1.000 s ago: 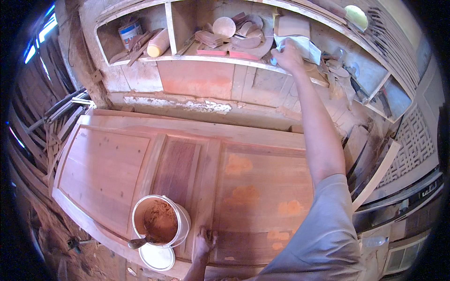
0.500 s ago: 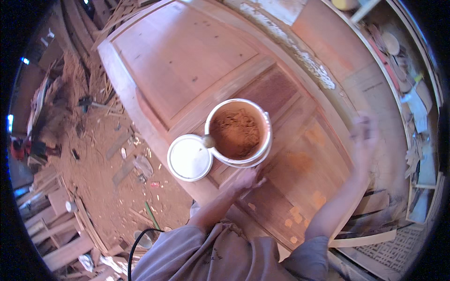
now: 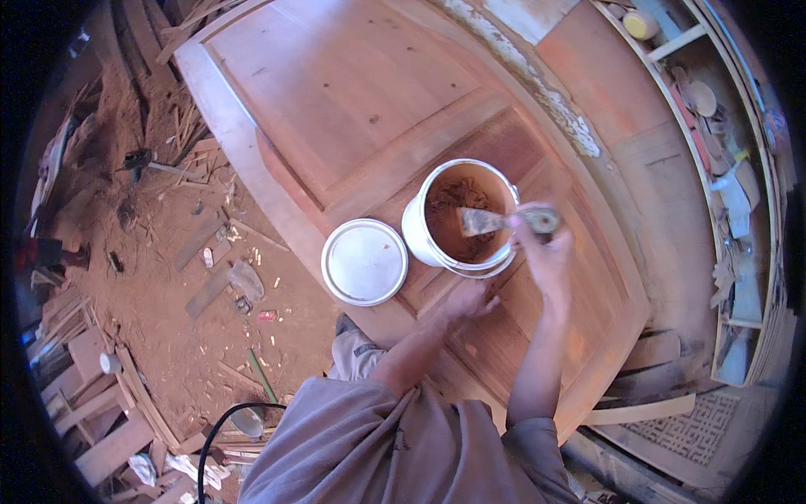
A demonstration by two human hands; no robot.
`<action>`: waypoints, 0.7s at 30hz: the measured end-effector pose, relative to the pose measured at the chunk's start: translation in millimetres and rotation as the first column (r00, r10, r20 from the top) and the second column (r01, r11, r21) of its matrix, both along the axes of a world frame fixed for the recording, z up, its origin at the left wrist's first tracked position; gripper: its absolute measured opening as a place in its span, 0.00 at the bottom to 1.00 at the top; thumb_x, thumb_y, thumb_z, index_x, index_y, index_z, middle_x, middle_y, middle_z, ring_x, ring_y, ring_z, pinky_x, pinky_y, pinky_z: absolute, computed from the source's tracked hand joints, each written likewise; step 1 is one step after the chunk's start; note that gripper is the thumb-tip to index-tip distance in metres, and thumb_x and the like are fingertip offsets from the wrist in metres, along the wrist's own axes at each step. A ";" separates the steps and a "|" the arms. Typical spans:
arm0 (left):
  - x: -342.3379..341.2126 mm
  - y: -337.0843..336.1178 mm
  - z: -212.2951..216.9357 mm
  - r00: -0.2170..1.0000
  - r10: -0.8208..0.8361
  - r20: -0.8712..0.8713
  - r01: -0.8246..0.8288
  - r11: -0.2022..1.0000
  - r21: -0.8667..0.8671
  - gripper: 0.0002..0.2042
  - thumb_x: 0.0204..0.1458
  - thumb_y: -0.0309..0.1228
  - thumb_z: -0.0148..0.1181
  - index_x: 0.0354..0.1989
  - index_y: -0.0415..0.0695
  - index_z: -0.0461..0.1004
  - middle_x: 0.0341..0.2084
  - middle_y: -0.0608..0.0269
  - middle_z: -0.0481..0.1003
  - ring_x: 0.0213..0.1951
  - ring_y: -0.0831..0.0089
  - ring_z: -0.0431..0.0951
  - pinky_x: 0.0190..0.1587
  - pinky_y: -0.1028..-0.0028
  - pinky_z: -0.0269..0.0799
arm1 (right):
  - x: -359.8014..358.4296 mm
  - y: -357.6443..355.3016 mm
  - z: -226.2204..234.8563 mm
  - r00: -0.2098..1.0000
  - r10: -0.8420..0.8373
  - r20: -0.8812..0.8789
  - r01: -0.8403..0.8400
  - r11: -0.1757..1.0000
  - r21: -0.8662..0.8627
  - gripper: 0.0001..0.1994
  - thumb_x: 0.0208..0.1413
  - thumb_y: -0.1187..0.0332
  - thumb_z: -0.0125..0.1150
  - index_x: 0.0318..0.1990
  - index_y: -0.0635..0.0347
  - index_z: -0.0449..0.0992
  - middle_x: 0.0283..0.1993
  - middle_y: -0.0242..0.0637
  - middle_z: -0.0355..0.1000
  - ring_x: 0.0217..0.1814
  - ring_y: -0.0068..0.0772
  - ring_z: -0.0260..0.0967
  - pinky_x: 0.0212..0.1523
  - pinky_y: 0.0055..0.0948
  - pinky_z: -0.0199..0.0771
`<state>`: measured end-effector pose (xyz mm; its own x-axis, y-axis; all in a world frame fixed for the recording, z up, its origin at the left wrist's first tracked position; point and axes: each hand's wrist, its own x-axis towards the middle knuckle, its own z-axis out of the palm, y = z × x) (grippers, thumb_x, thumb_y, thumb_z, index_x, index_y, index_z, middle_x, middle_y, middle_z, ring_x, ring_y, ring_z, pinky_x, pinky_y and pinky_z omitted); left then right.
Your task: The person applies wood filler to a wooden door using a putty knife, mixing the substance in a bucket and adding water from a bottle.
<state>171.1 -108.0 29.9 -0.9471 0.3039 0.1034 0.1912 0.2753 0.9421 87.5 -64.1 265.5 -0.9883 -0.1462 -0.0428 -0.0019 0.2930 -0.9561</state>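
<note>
Head view: white bucket (image 3: 420, 227) of reddish-brown paste, brush (image 3: 495, 221) inside.

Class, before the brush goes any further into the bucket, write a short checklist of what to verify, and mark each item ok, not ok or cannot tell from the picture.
1. Right hand grips the brush by its handle: ok.
2. Bristles are over the open bucket, inside its rim: ok.
3. Bucket stands upright on the door: ok.
4. Lid lies off the bucket, beside it and clear of the brush: ok.
5. Left hand rests flat on the door just below the bucket, not holding it: ok.
6. Amount of brown stain on the bristles: cannot tell.
</note>
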 end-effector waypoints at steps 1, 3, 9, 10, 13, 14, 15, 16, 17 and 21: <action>-0.4 -1.5 -0.2 1.000 -0.005 0.004 0.005 1.000 0.000 0.29 0.47 0.34 0.63 0.59 0.39 0.64 0.48 0.40 0.70 0.51 0.45 0.71 0.54 0.52 0.68 | -2.0 9.9 -0.9 0.999 -0.035 -0.026 0.033 0.997 -0.075 0.07 0.58 0.72 0.64 0.41 0.62 0.76 0.32 0.32 0.76 0.29 0.22 0.74 0.32 0.21 0.75; 1.0 -4.8 -0.8 0.998 -0.022 0.064 0.023 1.000 -0.021 0.29 0.47 0.33 0.63 0.59 0.39 0.64 0.49 0.40 0.70 0.52 0.45 0.71 0.55 0.52 0.67 | 6.0 17.8 4.0 0.991 -0.133 0.028 0.136 0.982 -0.131 0.07 0.58 0.73 0.63 0.43 0.63 0.75 0.34 0.33 0.76 0.31 0.24 0.74 0.35 0.21 0.76; -8.5 -9.0 19.2 0.995 -0.010 -0.104 0.021 0.994 0.108 0.28 0.46 0.29 0.63 0.59 0.40 0.64 0.53 0.46 0.68 0.59 0.49 0.67 0.61 0.55 0.63 | 36.1 38.7 -19.4 0.999 -0.043 -0.011 0.038 0.957 -0.287 0.14 0.53 0.70 0.67 0.45 0.62 0.74 0.48 0.38 0.72 0.50 0.33 0.73 0.54 0.32 0.72; -5.8 -10.3 26.4 0.994 0.005 -0.109 0.009 0.991 0.136 0.28 0.46 0.29 0.63 0.58 0.40 0.64 0.54 0.46 0.68 0.59 0.49 0.67 0.62 0.55 0.62 | 42.0 33.2 -23.6 0.995 0.057 -0.081 -0.070 0.982 -0.177 0.15 0.50 0.69 0.69 0.44 0.61 0.75 0.49 0.39 0.72 0.53 0.34 0.71 0.56 0.33 0.70; -16.0 -14.9 45.0 0.979 0.083 -0.186 0.017 0.877 0.481 0.28 0.47 0.26 0.62 0.60 0.41 0.64 0.57 0.48 0.65 0.63 0.51 0.63 0.66 0.57 0.57 | 52.3 20.6 -28.8 0.980 0.177 -0.095 -0.180 0.983 -0.021 0.15 0.47 0.72 0.70 0.43 0.61 0.76 0.49 0.42 0.71 0.57 0.37 0.68 0.57 0.35 0.67; -16.8 -13.4 40.3 0.981 0.076 -0.176 0.018 0.877 0.480 0.28 0.47 0.26 0.62 0.60 0.41 0.64 0.57 0.48 0.65 0.63 0.51 0.63 0.66 0.57 0.57 | 49.4 17.9 -27.0 0.960 0.217 -0.176 -0.204 0.975 0.091 0.15 0.48 0.74 0.69 0.44 0.62 0.75 0.49 0.43 0.71 0.56 0.37 0.68 0.57 0.35 0.67; -16.2 -11.8 33.8 0.973 0.048 -0.226 0.056 0.900 0.432 0.28 0.48 0.25 0.62 0.60 0.41 0.63 0.57 0.48 0.65 0.63 0.51 0.63 0.66 0.57 0.57 | 48.4 15.3 -25.6 0.931 0.266 -0.249 -0.218 0.954 0.204 0.15 0.49 0.75 0.67 0.45 0.62 0.75 0.49 0.43 0.71 0.56 0.38 0.69 0.57 0.35 0.67; -12.0 -9.2 27.0 0.969 0.030 -0.246 0.075 0.910 0.408 0.28 0.48 0.25 0.61 0.61 0.42 0.63 0.57 0.48 0.65 0.62 0.51 0.63 0.66 0.57 0.57 | 49.5 13.4 -25.0 0.925 0.281 -0.257 -0.223 0.947 0.234 0.17 0.50 0.78 0.65 0.49 0.63 0.75 0.49 0.46 0.73 0.53 0.37 0.71 0.55 0.33 0.69; -9.9 -7.0 20.2 0.963 0.023 -0.268 0.084 0.920 0.382 0.28 0.48 0.25 0.61 0.61 0.42 0.63 0.57 0.48 0.65 0.62 0.51 0.63 0.66 0.57 0.57 | 50.5 10.2 -21.1 0.925 0.286 -0.251 -0.230 0.945 0.232 0.17 0.50 0.78 0.65 0.49 0.63 0.75 0.49 0.46 0.73 0.53 0.37 0.71 0.55 0.33 0.69; -7.5 -2.8 16.5 0.989 -0.117 0.095 0.053 0.861 0.505 0.28 0.49 0.27 0.61 0.61 0.41 0.63 0.56 0.44 0.66 0.60 0.48 0.65 0.64 0.56 0.59 | 56.0 15.8 -8.4 0.985 0.174 -0.020 -0.170 0.975 0.144 0.18 0.57 0.75 0.60 0.56 0.65 0.72 0.52 0.40 0.74 0.44 0.31 0.75 0.50 0.26 0.72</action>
<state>163.7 -110.8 46.4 -0.9348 0.3210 0.1522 0.0711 -0.2508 0.9654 143.5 -48.3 257.1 -0.9502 -0.3086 -0.0439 -0.0939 0.4178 -0.9037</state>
